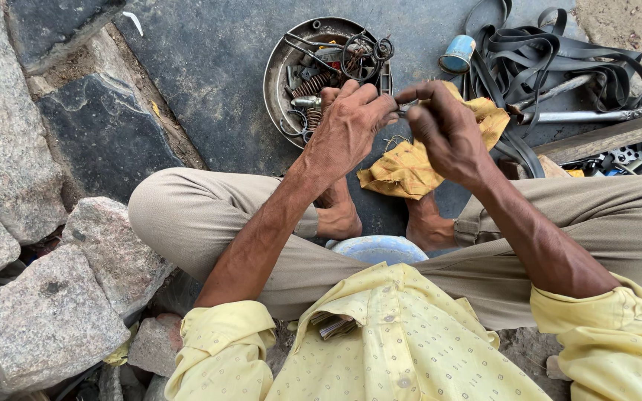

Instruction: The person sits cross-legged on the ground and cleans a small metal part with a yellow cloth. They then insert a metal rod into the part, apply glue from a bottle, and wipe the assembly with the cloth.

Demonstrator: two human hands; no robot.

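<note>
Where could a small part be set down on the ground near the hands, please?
Bare dark slab lies left of the round metal tray, up to the stones. Right of the tray it is crowded: blue can, rubber strips, yellow cloth.

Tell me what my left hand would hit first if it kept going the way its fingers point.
Probably the right hand: the left hand points rightward at it, both pinching a small metal part. Depth is hard to judge.
</note>
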